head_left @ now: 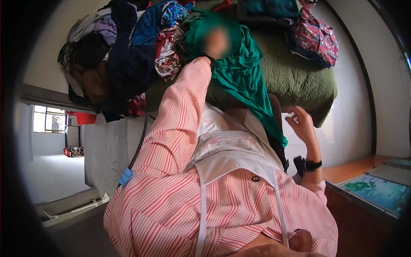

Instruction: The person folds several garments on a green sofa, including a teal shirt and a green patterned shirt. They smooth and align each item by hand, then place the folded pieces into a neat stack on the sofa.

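My left hand reaches forward onto a shiny green garment on the bed. The hand is blurred, so its fingers cannot be made out. The green cloth spreads around it and trails down toward my lap, its lower end hanging over the bed's near edge. Off to the right of that hanging end, my right hand is raised in the air, apart from the cloth. Its fingers are loosely bent with a gap at the thumb, and nothing shows in them.
A heap of mixed clothes lies at the left. Folded dark green clothes and a folded pink floral garment sit at the far right of the olive bedspread. A picture-topped surface stands at the lower right.
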`<control>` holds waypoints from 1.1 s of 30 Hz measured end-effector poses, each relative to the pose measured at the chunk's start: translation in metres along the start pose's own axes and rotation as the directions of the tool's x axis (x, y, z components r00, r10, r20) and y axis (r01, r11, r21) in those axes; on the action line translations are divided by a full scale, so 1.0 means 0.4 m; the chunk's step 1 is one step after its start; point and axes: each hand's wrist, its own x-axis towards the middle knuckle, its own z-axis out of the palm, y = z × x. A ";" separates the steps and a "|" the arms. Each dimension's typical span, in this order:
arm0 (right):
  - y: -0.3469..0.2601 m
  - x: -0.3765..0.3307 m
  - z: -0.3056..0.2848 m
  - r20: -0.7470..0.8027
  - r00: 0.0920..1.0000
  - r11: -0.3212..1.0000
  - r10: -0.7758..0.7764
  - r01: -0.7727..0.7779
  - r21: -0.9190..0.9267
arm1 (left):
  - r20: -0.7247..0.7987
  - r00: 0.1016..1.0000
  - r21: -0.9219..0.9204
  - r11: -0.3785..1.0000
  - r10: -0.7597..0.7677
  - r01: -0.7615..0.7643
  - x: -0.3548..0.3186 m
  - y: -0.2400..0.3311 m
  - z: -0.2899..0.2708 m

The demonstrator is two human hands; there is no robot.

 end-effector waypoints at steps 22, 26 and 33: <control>-0.004 0.145 0.101 0.087 0.978 0.921 -0.191 0.209 -0.329 | 0.056 0.977 -0.350 0.913 -0.204 0.210 -0.146 0.039 -0.239; 0.012 0.050 0.074 0.036 0.995 0.959 -0.095 0.101 -0.264 | 0.140 0.971 -0.007 0.980 -0.194 0.197 -0.198 0.101 -0.267; -0.044 -0.074 0.063 0.077 0.993 0.977 -0.093 0.106 -0.187 | -0.125 0.992 0.063 0.998 0.026 -0.018 -0.175 0.116 -0.235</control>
